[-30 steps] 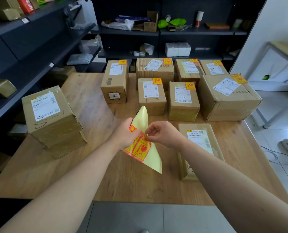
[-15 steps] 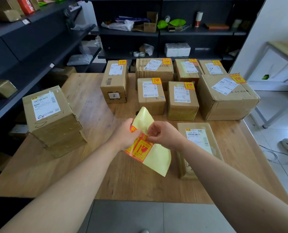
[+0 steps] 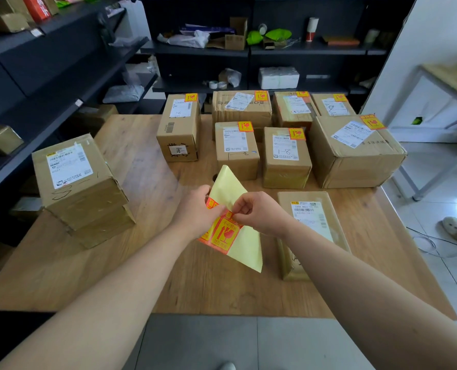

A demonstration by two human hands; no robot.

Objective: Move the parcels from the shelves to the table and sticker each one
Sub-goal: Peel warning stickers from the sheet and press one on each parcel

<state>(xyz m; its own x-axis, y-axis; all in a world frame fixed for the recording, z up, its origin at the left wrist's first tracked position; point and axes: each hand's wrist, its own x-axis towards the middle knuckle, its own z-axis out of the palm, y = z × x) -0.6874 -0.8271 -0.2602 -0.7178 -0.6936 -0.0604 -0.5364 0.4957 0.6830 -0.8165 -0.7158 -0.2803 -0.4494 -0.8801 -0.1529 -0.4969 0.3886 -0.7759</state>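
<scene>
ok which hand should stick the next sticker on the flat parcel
Likely the right: the right hand pinches a sticker corner, and the flat parcel lies just beside it. The left hand holds the sheet.

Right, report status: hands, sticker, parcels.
Left hand grips sticker sheet; right hand pinches a sticker at its corner. Left box and flat parcel bear no sticker. Nothing blocks either.

Both bare forearms stretch forward, hands close together in mid-air. The left hand grips the sheet; the right hand pinches it between thumb and forefinger.
</scene>
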